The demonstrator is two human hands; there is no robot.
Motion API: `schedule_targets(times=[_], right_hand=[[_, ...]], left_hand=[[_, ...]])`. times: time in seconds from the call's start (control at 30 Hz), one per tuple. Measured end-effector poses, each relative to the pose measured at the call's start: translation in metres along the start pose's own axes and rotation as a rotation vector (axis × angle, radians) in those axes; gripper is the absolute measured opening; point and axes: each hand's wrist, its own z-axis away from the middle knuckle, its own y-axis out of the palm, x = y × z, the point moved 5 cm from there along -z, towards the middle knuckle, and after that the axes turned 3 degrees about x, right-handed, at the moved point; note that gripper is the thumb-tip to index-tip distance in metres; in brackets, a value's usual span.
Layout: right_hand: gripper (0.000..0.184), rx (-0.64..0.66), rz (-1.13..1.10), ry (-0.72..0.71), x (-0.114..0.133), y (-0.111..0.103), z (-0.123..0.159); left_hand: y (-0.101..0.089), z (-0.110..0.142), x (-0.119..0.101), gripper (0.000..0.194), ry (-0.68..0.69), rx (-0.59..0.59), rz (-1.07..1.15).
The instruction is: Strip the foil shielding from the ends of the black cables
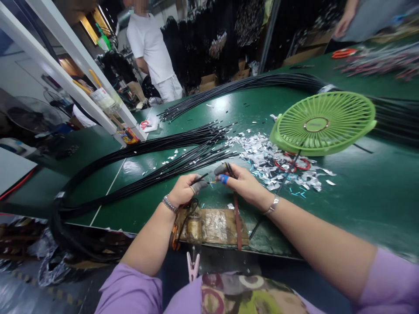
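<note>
My left hand (pixel 185 188), with dark finger covers, pinches a black cable (pixel 203 176) near its end. Thin coloured wires (pixel 212 181) show between the two hands. Just to the right, my right hand (pixel 240 183) has blue tape round a finger and closes on a slim dark object (pixel 230 170), whose kind I cannot make out. Beyond both hands lies a bundle of black cables (pixel 183 168), their ends pointing right. Below my hands, a wooden board (pixel 218 224) wrapped in clear tape sits at the table's edge, crossed by a brown strap (pixel 238 224).
On the green table (pixel 353 196), silver foil scraps (pixel 262 150) lie under a green fan (pixel 322 124), near red-handled scissors (pixel 303 164). Another cable bundle (pixel 242 83) curves behind. A white post (pixel 88 74) rises at left. A person in white (pixel 152 50) stands beyond the table.
</note>
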Motion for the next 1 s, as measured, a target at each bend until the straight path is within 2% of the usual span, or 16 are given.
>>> schedule_targets(times=[0.13, 0.27, 0.37, 0.47, 0.63, 0.77, 0.87, 1.0], right_hand=[[0.03, 0.061, 0.237, -0.151, 0.01, 0.002, 0.005], [0.032, 0.173, 0.35, -0.329, 0.018, 0.011, 0.01], [0.029, 0.252, 0.374, -0.384, 0.02, 0.015, 0.011], [0.025, 0.272, 0.377, -0.376, 0.018, 0.015, 0.011], [0.012, 0.23, 0.4, -0.321, 0.014, 0.012, 0.01], [0.008, 0.261, 0.401, -0.309, 0.016, 0.012, 0.009], [0.011, 0.325, 0.321, -0.249, 0.017, 0.011, 0.008], [0.016, 0.502, 0.137, -0.059, 0.009, 0.015, 0.007]], left_hand=[[0.005, 0.0, 0.003, 0.057, -0.111, 0.111, 0.275], [0.009, 0.0, 0.003, 0.056, -0.132, 0.167, 0.32], [0.01, 0.0, 0.002, 0.055, -0.12, 0.185, 0.308], [0.011, 0.0, 0.001, 0.055, -0.11, 0.186, 0.312], [0.011, 0.0, 0.0, 0.055, -0.116, 0.192, 0.332], [0.012, 0.0, 0.002, 0.055, -0.119, 0.209, 0.323], [0.013, 0.001, 0.003, 0.053, -0.122, 0.243, 0.276], [0.018, 0.002, 0.001, 0.049, -0.122, 0.359, 0.222]])
